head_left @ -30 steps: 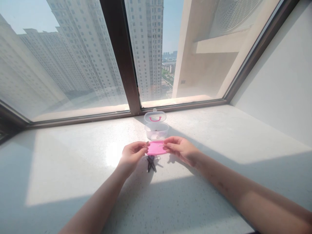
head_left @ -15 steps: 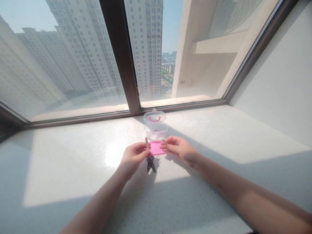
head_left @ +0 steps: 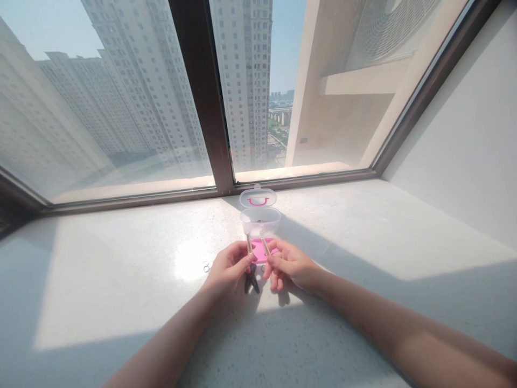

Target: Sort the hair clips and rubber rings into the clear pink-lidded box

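Observation:
My left hand (head_left: 234, 263) pinches a slim tan stick (head_left: 249, 243), held nearly upright, that looks like one half of a clothes peg. A similar tan stick (head_left: 265, 246) is gripped between the thumb and fingers of my right hand (head_left: 291, 264), its tip leaning left. The two sticks are close together but apart. Below them a pink tray (head_left: 259, 251) lies on the sill, partly hidden by my fingers. Just under my left fingertips are dark crossed pieces (head_left: 252, 281), also peg-like. A small metal ring or spring (head_left: 206, 267) lies left of my left hand.
Behind the tray stands a clear plastic box (head_left: 260, 222), its lid (head_left: 257, 199) with a pink handle raised and small dark bits inside. The pale stone sill (head_left: 121, 291) meets the window frame (head_left: 177, 192) at the back and a white wall (head_left: 460, 161) on the right.
My right hand has moved left and slightly down, bringing its stick more upright and nearer the left one. The ring left of my left hand has come into sight.

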Demonstrator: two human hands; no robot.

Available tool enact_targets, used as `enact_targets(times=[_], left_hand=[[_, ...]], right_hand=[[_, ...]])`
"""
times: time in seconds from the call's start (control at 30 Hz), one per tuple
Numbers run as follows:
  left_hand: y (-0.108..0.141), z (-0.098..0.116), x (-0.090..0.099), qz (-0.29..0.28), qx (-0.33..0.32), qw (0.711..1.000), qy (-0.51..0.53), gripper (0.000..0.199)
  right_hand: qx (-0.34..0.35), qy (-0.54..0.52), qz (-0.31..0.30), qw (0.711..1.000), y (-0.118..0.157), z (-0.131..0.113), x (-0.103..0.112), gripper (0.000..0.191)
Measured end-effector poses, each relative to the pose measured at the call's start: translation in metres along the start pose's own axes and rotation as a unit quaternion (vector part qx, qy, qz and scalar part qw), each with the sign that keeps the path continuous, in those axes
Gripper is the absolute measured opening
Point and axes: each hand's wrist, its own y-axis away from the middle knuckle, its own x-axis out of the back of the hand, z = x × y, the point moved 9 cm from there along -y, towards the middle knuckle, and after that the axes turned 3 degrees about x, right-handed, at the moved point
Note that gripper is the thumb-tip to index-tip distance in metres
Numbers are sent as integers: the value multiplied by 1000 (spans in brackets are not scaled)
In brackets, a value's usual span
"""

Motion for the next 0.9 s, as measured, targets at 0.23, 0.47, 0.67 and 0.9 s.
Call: enact_targets(times=[0.23,0.47,0.67,0.9], left_hand=[[-3,-5,5,4,18,1000,-5,18],[-2,-4,1,-12,26,1000,-12,21],[-3,-1,-6,-36,16,999,-5,19],[-4,-5,-6,-34,21,999,-1,23]], right_hand=[[-38,-28,61,997,-2,10,15,25],[-54,-18,44,997,-2,11,14,18],[-60,-21,25,998,-1,8,9,21],[-71,-66,37,995,0,3,7,22]])
